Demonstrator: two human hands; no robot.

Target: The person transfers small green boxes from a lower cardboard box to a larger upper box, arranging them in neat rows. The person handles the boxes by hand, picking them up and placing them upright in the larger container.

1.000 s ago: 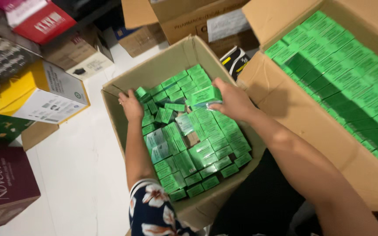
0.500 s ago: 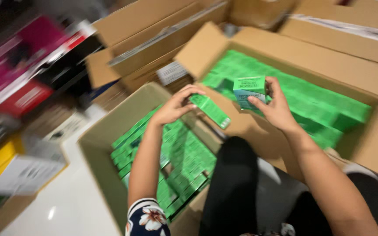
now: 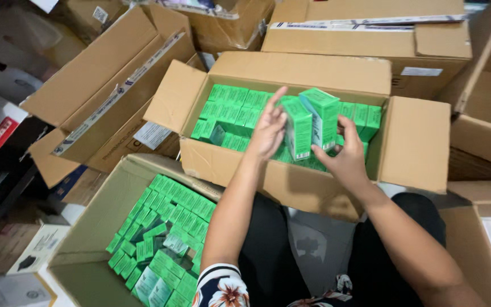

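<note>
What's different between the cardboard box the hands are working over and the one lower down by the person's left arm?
The upper carton holds its green boxes in neat upright rows; the lower carton has green boxes partly jumbled, some lying flat. Both hands are over the upper carton, the left hand and right hand gripping two small green boxes; none are over the lower one. Both are brown, open-flapped and filled with the same green boxes.

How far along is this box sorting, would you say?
Part way, it seems. The far carton already holds rows of green boxes. The left hand and right hand hold two more green boxes over it. The near carton has many small green packs in it.
</note>
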